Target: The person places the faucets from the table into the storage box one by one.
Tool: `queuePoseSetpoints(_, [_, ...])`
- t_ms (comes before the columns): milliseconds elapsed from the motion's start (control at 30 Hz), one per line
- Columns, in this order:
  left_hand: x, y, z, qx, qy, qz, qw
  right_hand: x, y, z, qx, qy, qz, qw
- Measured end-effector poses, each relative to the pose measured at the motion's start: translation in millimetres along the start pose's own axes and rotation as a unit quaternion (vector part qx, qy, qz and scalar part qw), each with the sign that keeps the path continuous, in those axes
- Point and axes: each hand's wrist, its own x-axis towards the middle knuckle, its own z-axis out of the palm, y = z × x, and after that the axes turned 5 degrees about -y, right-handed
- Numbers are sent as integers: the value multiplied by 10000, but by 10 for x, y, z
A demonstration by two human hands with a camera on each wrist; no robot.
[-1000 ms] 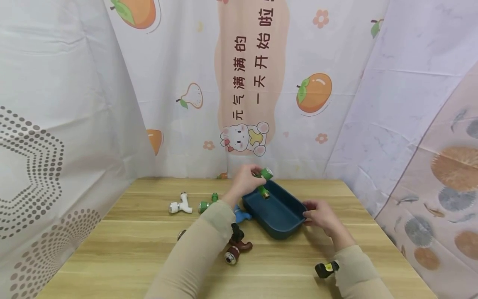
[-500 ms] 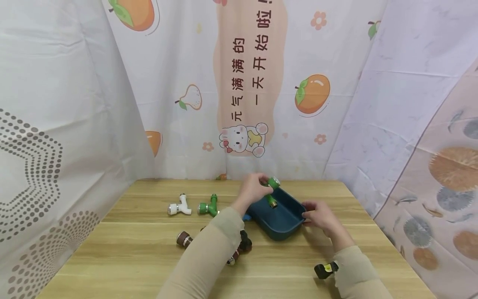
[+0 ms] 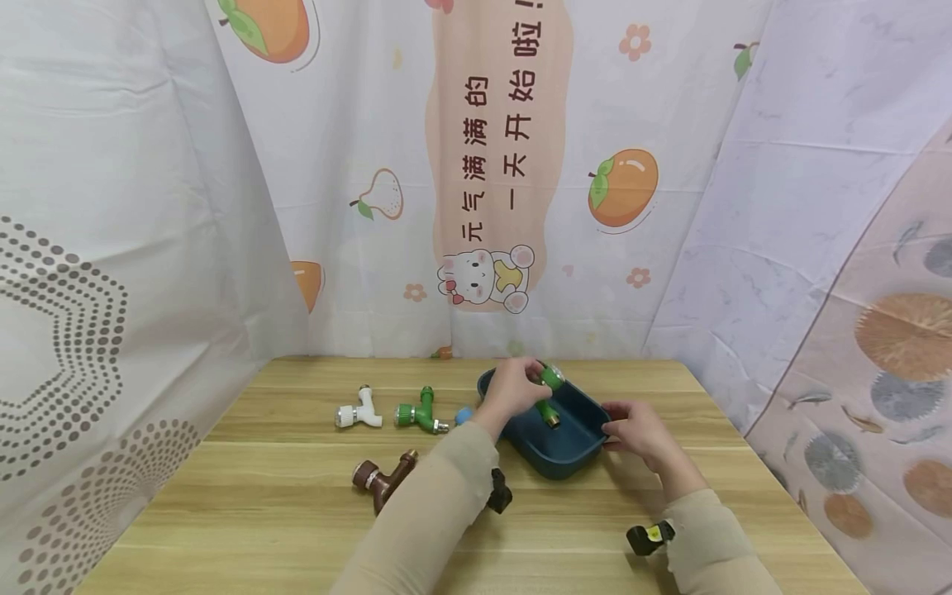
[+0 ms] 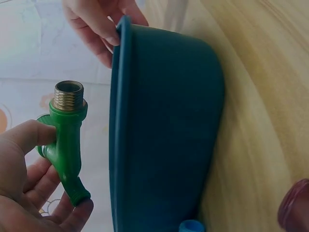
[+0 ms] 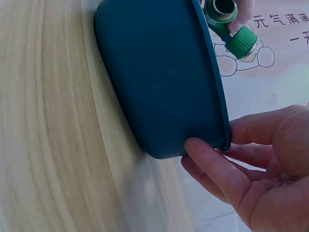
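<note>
In the head view my left hand (image 3: 513, 392) holds a green tap (image 3: 549, 413) over the dark blue basin (image 3: 552, 468). The left wrist view shows thumb and fingers around the tap (image 4: 67, 145), its brass threaded end bare, apart from the basin rim (image 4: 121, 121). My right hand (image 3: 635, 430) grips the basin's right end. Up close in the right wrist view, the thumb lies on the basin's outer wall (image 5: 159, 87) and a finger of the right hand (image 5: 270, 154) reaches over the rim.
Left of the basin lie a white tap (image 3: 359, 413), another green tap (image 3: 422, 415) and a brown tap (image 3: 383, 483) partly behind my left sleeve. A blue piece (image 3: 464, 415) shows beside my left wrist. A patterned curtain (image 3: 372, 273) hangs behind the wooden table (image 3: 223, 512).
My left hand has moved right and down with the green tap, lower over the basin. The sleeve now uncovers more of the left brown tap. My right hand keeps its place on the basin.
</note>
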Motion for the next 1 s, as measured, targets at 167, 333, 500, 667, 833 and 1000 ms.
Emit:
queuePoseSetpoints(167, [-6,-49,82,226,-60,-95,9997,-5,-6,-1,4,19,-6,10000])
queuePoseSetpoints(333, [-59,-53,160,501,-178,-143,9985,-6,-11,1,-37,36,28,10000])
queuePoseSetpoints(500, [-91,-46,235,795,-291,-100,9964,-2,6,-2,-84,36,45,9999])
queuePoseSetpoints(667, [-95,-47,284,881,-342,-98,9955,4,9,-5,-59,13,30,10000])
queuePoseSetpoints(833, [-109,-36,307,878,-477,-136,9949,13,11,-4,-73,42,27,10000])
queuePoseSetpoints(1000, [-126,-26,321,1112,-606,-127,9919,9,9,-1,-88,68,4,9999])
